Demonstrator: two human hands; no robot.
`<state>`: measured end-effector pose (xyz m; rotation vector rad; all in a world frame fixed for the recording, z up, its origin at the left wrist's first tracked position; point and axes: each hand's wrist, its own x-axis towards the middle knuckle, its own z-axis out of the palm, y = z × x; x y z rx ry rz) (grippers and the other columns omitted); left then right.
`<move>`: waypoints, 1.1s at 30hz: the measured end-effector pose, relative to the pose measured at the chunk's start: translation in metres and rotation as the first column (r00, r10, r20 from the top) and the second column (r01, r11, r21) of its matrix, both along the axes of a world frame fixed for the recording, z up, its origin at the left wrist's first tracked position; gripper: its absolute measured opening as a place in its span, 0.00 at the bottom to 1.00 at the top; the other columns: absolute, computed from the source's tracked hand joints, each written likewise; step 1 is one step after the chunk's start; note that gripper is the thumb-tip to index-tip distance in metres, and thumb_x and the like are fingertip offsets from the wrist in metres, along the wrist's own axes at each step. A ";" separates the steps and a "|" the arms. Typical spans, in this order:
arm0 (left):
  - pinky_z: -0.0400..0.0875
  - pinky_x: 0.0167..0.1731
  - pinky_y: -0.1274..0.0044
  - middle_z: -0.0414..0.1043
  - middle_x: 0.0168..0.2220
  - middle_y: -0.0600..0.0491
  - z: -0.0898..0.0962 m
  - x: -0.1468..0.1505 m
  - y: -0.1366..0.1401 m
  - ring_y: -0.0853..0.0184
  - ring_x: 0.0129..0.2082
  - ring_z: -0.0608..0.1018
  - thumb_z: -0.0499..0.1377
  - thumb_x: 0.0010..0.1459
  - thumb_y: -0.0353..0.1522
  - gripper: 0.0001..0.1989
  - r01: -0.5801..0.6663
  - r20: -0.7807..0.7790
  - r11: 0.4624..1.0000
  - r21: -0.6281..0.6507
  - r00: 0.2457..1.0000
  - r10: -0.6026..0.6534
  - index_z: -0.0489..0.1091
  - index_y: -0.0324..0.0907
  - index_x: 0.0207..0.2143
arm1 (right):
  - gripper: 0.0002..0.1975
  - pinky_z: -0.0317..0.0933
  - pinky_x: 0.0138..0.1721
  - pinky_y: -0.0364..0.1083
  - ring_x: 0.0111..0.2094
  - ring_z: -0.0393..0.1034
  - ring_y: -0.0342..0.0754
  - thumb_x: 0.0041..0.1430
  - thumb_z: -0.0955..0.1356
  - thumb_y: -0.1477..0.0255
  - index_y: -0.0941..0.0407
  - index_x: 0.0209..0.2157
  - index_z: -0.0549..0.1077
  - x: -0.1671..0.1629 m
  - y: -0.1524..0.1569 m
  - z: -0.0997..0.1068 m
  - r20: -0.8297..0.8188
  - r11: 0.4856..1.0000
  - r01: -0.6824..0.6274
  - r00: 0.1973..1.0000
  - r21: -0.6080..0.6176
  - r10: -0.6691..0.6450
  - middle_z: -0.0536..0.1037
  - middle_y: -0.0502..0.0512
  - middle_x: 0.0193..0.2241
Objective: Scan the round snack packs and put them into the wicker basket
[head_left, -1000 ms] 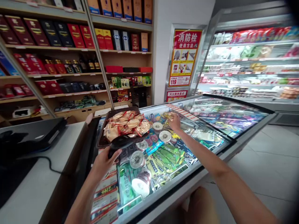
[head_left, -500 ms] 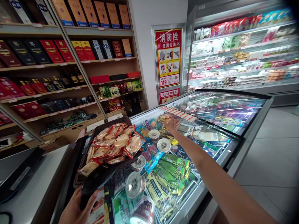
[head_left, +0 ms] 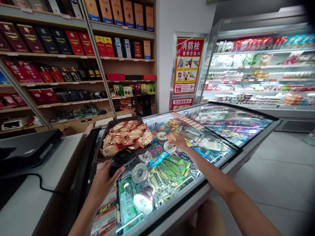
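My left hand (head_left: 104, 175) is wrapped around the handle of a black handheld barcode scanner (head_left: 124, 156), whose head reaches the front of a dark woven basket (head_left: 99, 154). A pile of round, flat wrapped crackers (head_left: 129, 132) in clear and red film fills the basket. My right hand (head_left: 180, 142) pinches one wrapped cracker (head_left: 172, 136) just above the freezer's glass top. Behind it, another wrapped cracker (head_left: 174, 121) lies on the glass. The fingertips of my right hand are partly hidden by the packet.
Below the glass of the chest freezer (head_left: 221, 168) are ice cream tubs (head_left: 140, 173) and green packets (head_left: 172, 167). A counter (head_left: 59, 164) with a black device (head_left: 36, 147) stands left. Shelves of boxed goods (head_left: 56, 42) and a lit refrigerated display (head_left: 258, 72) stand behind.
My right hand has come nearer to me and the basket, bringing a wrapped cracker off the group on the glass. My left hand still grips the scanner. The view has shifted left.
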<state>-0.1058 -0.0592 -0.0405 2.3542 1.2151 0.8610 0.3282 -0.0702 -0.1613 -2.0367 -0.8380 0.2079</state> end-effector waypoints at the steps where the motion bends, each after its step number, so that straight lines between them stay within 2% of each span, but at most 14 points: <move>1: 0.75 0.38 0.70 0.76 0.34 0.47 0.002 0.002 -0.004 0.58 0.35 0.79 0.54 0.52 0.56 0.25 0.008 -0.006 1.000 0.003 1.000 -0.008 0.72 0.43 0.25 | 0.37 0.65 0.45 0.54 0.45 0.70 0.59 0.26 0.80 0.60 0.57 0.42 0.71 -0.008 -0.011 0.003 -0.063 0.998 -0.060 0.996 0.021 0.061 0.74 0.57 0.40; 3: 0.73 0.40 0.70 0.74 0.32 0.48 0.006 0.004 -0.014 0.58 0.35 0.78 0.54 0.53 0.54 0.24 0.041 -0.012 0.999 0.002 0.999 -0.041 0.70 0.44 0.24 | 0.29 0.66 0.38 0.51 0.37 0.72 0.54 0.30 0.79 0.59 0.56 0.34 0.72 -0.024 -0.030 0.011 -0.177 0.986 -0.153 0.971 0.070 0.163 0.75 0.52 0.32; 5: 0.72 0.39 0.71 0.73 0.29 0.49 0.009 0.007 -0.024 0.58 0.34 0.77 0.53 0.54 0.53 0.23 0.072 -0.007 0.997 -0.022 0.997 -0.072 0.69 0.44 0.24 | 0.23 0.64 0.32 0.48 0.30 0.70 0.50 0.37 0.76 0.55 0.55 0.31 0.71 -0.042 -0.046 0.024 -0.204 0.970 -0.213 0.951 0.118 0.233 0.74 0.48 0.27; 7: 0.71 0.37 0.71 0.72 0.27 0.50 0.012 0.009 -0.034 0.59 0.33 0.76 0.53 0.55 0.52 0.22 0.084 0.001 0.996 -0.035 0.996 -0.084 0.69 0.44 0.25 | 0.22 0.62 0.29 0.45 0.27 0.69 0.46 0.40 0.75 0.54 0.55 0.29 0.69 -0.063 -0.056 0.038 -0.246 0.941 -0.254 0.920 0.224 0.306 0.73 0.47 0.25; 10: 0.70 0.35 0.72 0.72 0.29 0.50 0.014 0.014 -0.046 0.60 0.32 0.75 0.54 0.55 0.51 0.21 0.082 0.008 0.996 -0.032 0.997 -0.082 0.71 0.43 0.27 | 0.23 0.61 0.27 0.43 0.25 0.68 0.45 0.39 0.76 0.55 0.54 0.29 0.65 -0.100 -0.067 0.059 -0.370 0.875 -0.271 0.826 0.402 0.426 0.73 0.45 0.23; 14: 0.68 0.34 0.72 0.73 0.33 0.48 0.011 0.018 -0.058 0.59 0.34 0.76 0.54 0.56 0.52 0.22 0.085 0.002 0.996 -0.020 0.996 -0.085 0.71 0.42 0.29 | 0.24 0.66 0.35 0.46 0.31 0.74 0.48 0.41 0.77 0.57 0.52 0.33 0.64 -0.146 -0.081 0.079 -0.482 0.809 -0.278 0.686 0.518 0.545 0.79 0.47 0.29; 18: 0.68 0.36 0.71 0.74 0.34 0.47 0.008 0.016 -0.066 0.59 0.35 0.76 0.55 0.57 0.52 0.22 0.107 0.016 0.994 0.012 0.994 -0.107 0.71 0.42 0.30 | 0.25 0.67 0.48 0.50 0.43 0.76 0.50 0.47 0.75 0.57 0.52 0.43 0.69 -0.177 -0.094 0.092 -0.446 0.732 -0.259 0.651 0.630 0.614 0.81 0.52 0.41; 20: 0.69 0.35 0.71 0.74 0.34 0.47 0.008 0.013 -0.070 0.58 0.35 0.76 0.55 0.57 0.51 0.22 0.100 0.031 0.995 0.017 0.994 -0.101 0.71 0.41 0.30 | 0.24 0.66 0.51 0.50 0.46 0.75 0.51 0.47 0.75 0.57 0.53 0.43 0.70 -0.187 -0.097 0.097 -0.421 0.708 -0.256 0.654 0.659 0.629 0.80 0.53 0.44; 24: 0.68 0.34 0.71 0.75 0.37 0.47 0.011 0.009 -0.076 0.58 0.36 0.77 0.55 0.57 0.51 0.22 0.088 0.044 0.996 0.004 0.995 -0.088 0.72 0.41 0.34 | 0.23 0.68 0.52 0.53 0.47 0.75 0.52 0.46 0.76 0.59 0.53 0.40 0.69 -0.200 -0.097 0.102 -0.419 0.687 -0.241 0.641 0.685 0.643 0.81 0.54 0.43; 27: 0.68 0.35 0.71 0.74 0.36 0.48 0.012 0.007 -0.077 0.59 0.36 0.77 0.55 0.58 0.51 0.22 0.062 0.037 0.998 -0.009 0.997 -0.061 0.72 0.42 0.35 | 0.23 0.66 0.54 0.53 0.51 0.74 0.52 0.49 0.75 0.60 0.51 0.45 0.68 -0.207 -0.094 0.101 -0.384 0.665 -0.266 0.646 0.698 0.660 0.80 0.54 0.47; 33: 0.69 0.38 0.69 0.73 0.36 0.47 0.009 0.002 -0.073 0.57 0.38 0.77 0.54 0.59 0.51 0.21 -0.005 0.059 0.999 0.033 0.998 0.003 0.71 0.42 0.34 | 0.28 0.69 0.49 0.52 0.51 0.74 0.54 0.50 0.75 0.60 0.51 0.51 0.67 -0.217 -0.079 0.089 -0.393 0.706 -0.321 0.653 0.631 0.648 0.78 0.56 0.50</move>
